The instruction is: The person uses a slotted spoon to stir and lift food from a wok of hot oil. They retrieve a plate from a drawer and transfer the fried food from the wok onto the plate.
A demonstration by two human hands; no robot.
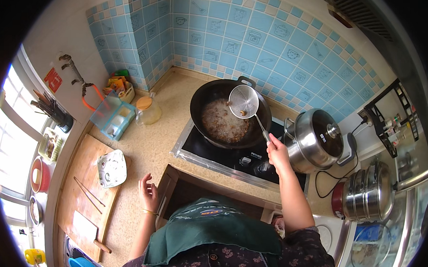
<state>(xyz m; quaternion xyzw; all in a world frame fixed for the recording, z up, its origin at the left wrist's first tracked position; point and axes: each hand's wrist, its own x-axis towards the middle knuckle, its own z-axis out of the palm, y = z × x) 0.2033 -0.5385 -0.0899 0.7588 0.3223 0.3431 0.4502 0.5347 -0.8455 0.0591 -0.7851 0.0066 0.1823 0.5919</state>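
My right hand (278, 155) is closed on the handle of a wire-mesh skimmer (243, 100), whose round head is over the right side of a black wok (197, 107). A few small brown bits lie in the skimmer. Bubbling oil with brown pieces (223, 121) covers the wok's bottom. The wok stands on a black gas stove (213, 151). My left hand (148, 189) is empty, its fingers loosely curled and apart, near the counter's front edge. To its left, a square patterned bowl (112, 168) sits on the wooden cutting board (87, 156).
Chopsticks (89, 192) and a cleaver (85, 225) lie on the board. A glass jar (148, 112) and a blue seasoning box (116, 118) stand behind. Right of the wok is a lidded steel pot (304, 148); a stacked steamer (365, 193) stands farther right.
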